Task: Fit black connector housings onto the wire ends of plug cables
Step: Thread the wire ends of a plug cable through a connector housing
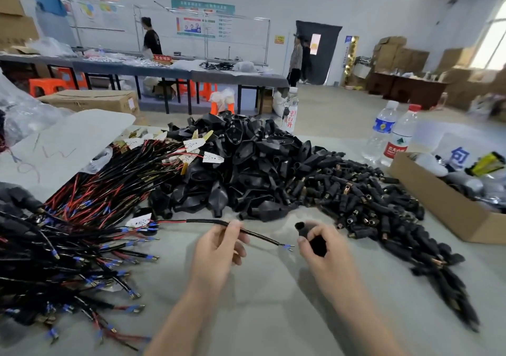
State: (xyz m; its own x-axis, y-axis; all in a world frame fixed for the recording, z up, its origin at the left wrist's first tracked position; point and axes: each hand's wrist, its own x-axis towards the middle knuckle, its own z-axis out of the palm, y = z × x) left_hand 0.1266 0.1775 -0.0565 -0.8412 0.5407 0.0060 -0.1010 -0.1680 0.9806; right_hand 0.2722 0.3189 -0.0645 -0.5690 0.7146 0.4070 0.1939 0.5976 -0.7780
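A factory assembly hall: long workbenches (164,69), stacked cartons (394,51), wall process charts (201,18).

One wide-angle view, worn on the person's head, faces forward and down over the bench (262,314). It sits close: the left hand (219,246) and right hand (320,243) fill the lower middle. Its upper part reaches across the floor (342,114) to the far wall (273,5).

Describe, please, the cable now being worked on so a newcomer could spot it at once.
Look just in front of the big heap of black housings in the middle of the table. One cable runs there alone, pinched by the left hand. Unlike the bundled cables at the left, its blue-tipped end points towards the housing in the right hand.
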